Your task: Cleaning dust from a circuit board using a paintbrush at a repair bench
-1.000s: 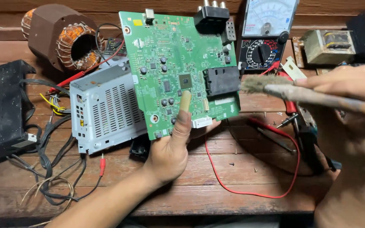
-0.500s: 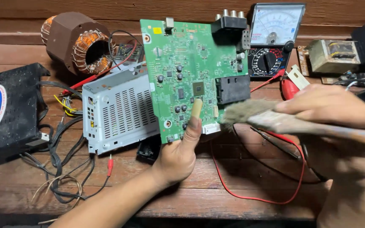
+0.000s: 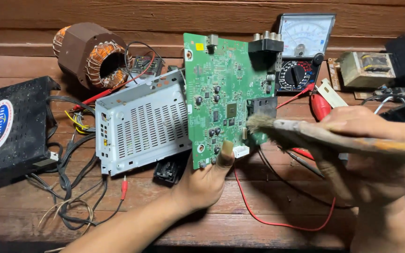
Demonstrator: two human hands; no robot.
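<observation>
**Dusting a green board over a messy wooden bench**

The person's left hand point(image 3: 206, 180) has the green circuit board point(image 3: 226, 98) pinched at its bottom edge, thumb pressed flat on the component side and the other fingers tucked behind it where they can't be seen. The board stands nearly upright, tilted toward the camera, lifted off the wooden bench point(image 3: 268, 234). Held like that, the whole populated face is open to the brush and loosened dust can fall away instead of settling back.

The right hand point(image 3: 376, 154) is clenched around the handle of an old paintbrush point(image 3: 301, 131), gripped well back so the long handle reaches across. The frayed bristles touch the board's right edge, just below the black socket block.

Stuff lying around:
- a perforated metal chassis point(image 3: 139, 126), just left of the board and partly behind it
- a black box point(image 3: 10, 131) at the far left with a tangle of wires beside it
- a copper-wound motor stator point(image 3: 90, 56) at the back
- an analog multimeter point(image 3: 303, 49) propped against the wall, its red lead point(image 3: 277, 220) looping across the bench under the hands
- a small transformer point(image 3: 366, 68) at the back right

Everything's pushed to the edges, which leaves the middle free for working.
</observation>
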